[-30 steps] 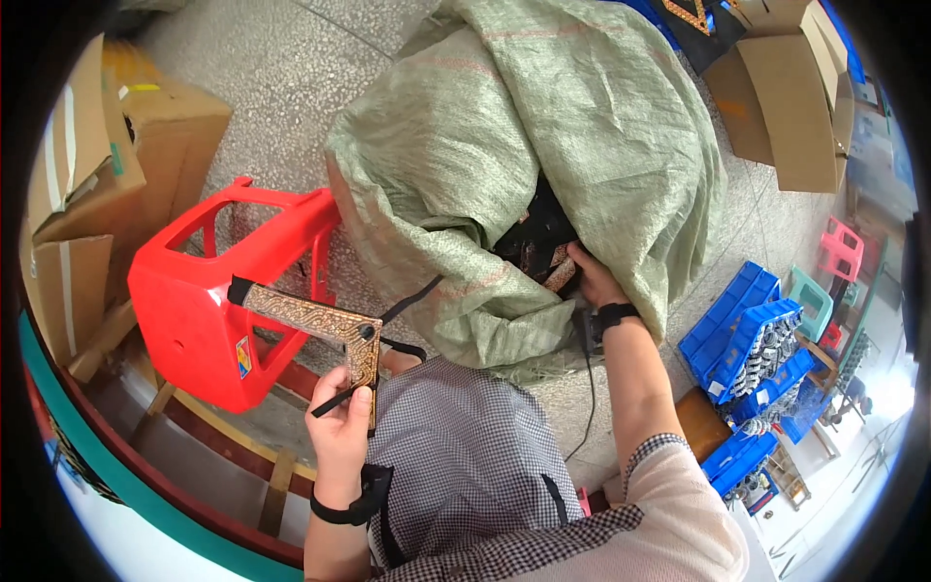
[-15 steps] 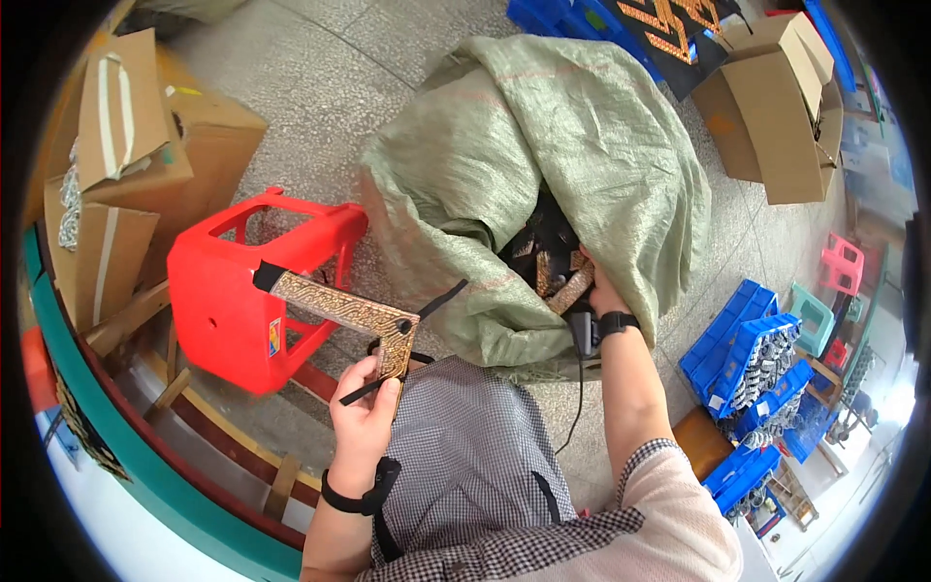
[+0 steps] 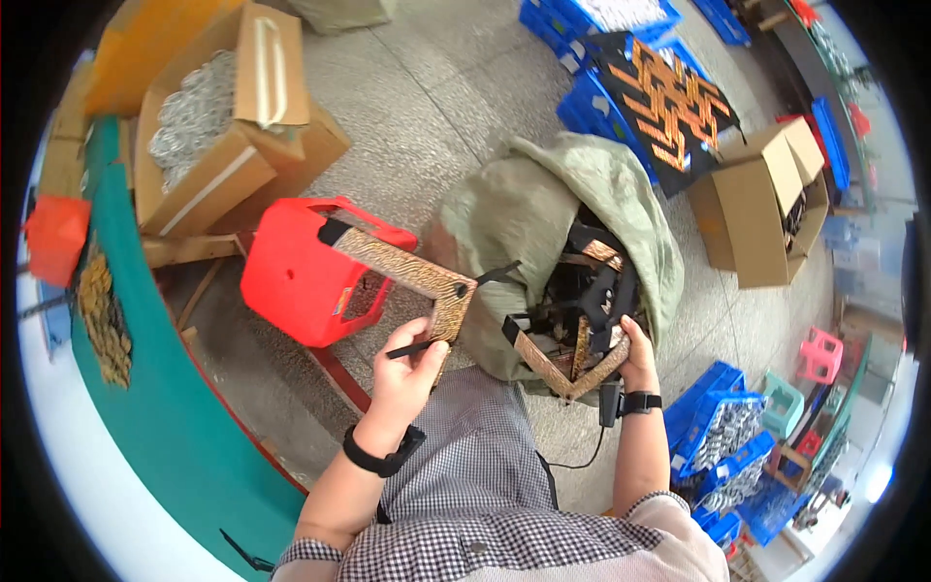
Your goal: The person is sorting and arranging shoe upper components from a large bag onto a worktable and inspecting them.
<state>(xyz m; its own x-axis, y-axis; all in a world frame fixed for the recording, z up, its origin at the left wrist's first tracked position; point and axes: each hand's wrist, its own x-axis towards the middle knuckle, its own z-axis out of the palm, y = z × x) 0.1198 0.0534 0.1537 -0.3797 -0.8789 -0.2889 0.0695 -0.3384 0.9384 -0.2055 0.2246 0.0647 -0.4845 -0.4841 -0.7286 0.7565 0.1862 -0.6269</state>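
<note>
We hold one L-shaped patterned strap piece (image 3: 407, 276) in our left hand (image 3: 407, 364), fingers clamped on its corner end near a thin black strap tail; its long arm runs up toward ten o'clock, across the front of the red plastic stool (image 3: 301, 281). Our right hand (image 3: 637, 354) grips a second L-shaped patterned piece (image 3: 562, 364) at its right end, fingers closed around it, and this piece sits at the mouth of the green woven sack (image 3: 543, 209), just clear of the tangle of like pieces inside (image 3: 592, 291).

As we judge it, the work is in its early-to-middle part: one piece is out and in hand, a second is only half drawn from the sack, and the sack looks well filled, so much remains.

Outward from the sack, at one o'clock a dark sheet carries rows of orange patterned parts (image 3: 669, 92), with blue crates (image 3: 582, 19) around it. At three o'clock stands an open cardboard box (image 3: 761, 209). At four o'clock more blue crates (image 3: 722, 436) hold small metal parts. At ten o'clock another cardboard box (image 3: 208, 145) holds shiny metal rings. The green-topped table (image 3: 145, 417) curves along at eight o'clock.
</note>
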